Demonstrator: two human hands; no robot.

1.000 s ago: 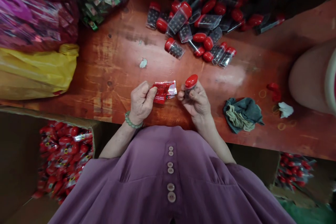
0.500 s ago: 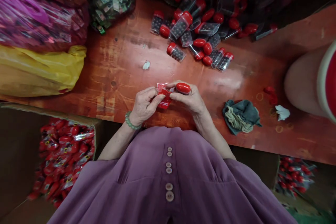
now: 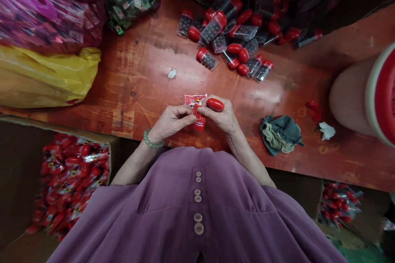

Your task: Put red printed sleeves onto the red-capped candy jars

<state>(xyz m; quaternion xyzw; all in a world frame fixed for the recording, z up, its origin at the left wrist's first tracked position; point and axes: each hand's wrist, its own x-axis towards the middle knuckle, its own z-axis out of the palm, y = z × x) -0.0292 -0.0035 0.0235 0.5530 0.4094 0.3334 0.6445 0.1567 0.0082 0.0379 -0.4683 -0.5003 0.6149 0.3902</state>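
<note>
Left hand (image 3: 173, 121) pinches a red wrapper (image 3: 197, 111); right hand (image 3: 222, 115) grips a red-capped container (image 3: 215, 104) above the table (image 3: 138, 86).

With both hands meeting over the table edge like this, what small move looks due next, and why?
Probably easing the red-capped vial further into the red wrapper. The right hand holds the vial on its side, the left hand pinches the wrapper right against it, and the cap is outside the wrapper. How far the vial is in cannot be told.

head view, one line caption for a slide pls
Left hand and right hand hold a red-capped vial against a red sachet above the table.
</note>
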